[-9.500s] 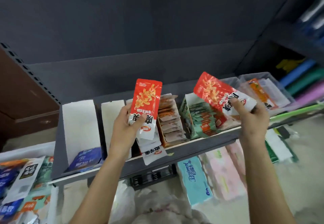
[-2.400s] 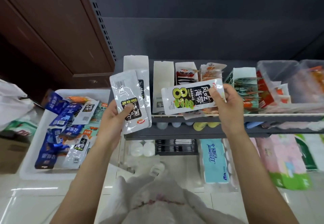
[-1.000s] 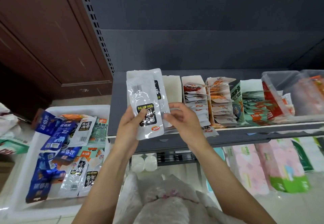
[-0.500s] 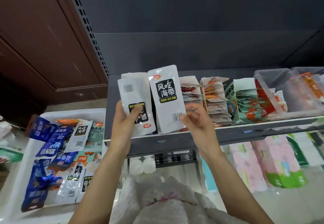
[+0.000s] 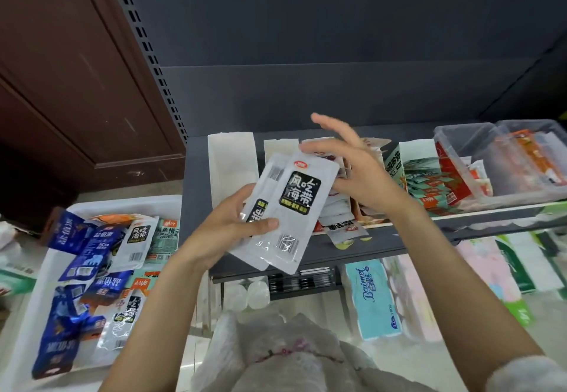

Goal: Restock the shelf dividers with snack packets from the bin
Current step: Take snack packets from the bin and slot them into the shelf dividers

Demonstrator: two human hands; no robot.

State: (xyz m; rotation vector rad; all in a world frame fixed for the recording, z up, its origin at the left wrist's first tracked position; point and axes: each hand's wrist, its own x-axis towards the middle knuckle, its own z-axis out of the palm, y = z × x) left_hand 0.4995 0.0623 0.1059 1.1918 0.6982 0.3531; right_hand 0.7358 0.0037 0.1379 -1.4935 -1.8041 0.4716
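Where the frame cuts it off at the left and near edges, we see a white bin (image 5: 171,204) on the floor, heaped with blue packets (image 5: 89,247) and silver kelp packets (image 5: 136,242); much of their print is too small for us to read. To its right, our left hand (image 5: 227,226) grips two silver packets (image 5: 288,210) fanned together, thumb pressed across the front one, which hides most of the back one's label. They hang in front of the grey shelf (image 5: 196,195), just near the two white cardboard dividers (image 5: 231,164), whose insides we cannot make out. Our right hand (image 5: 359,173) hovers beside the packets with fingers spread and straight, holding nothing, and covers part of the stocked divider rows (image 5: 340,216). Farther right stand green packets (image 5: 429,186) and a clear tub (image 5: 460,146), its contents blurred.
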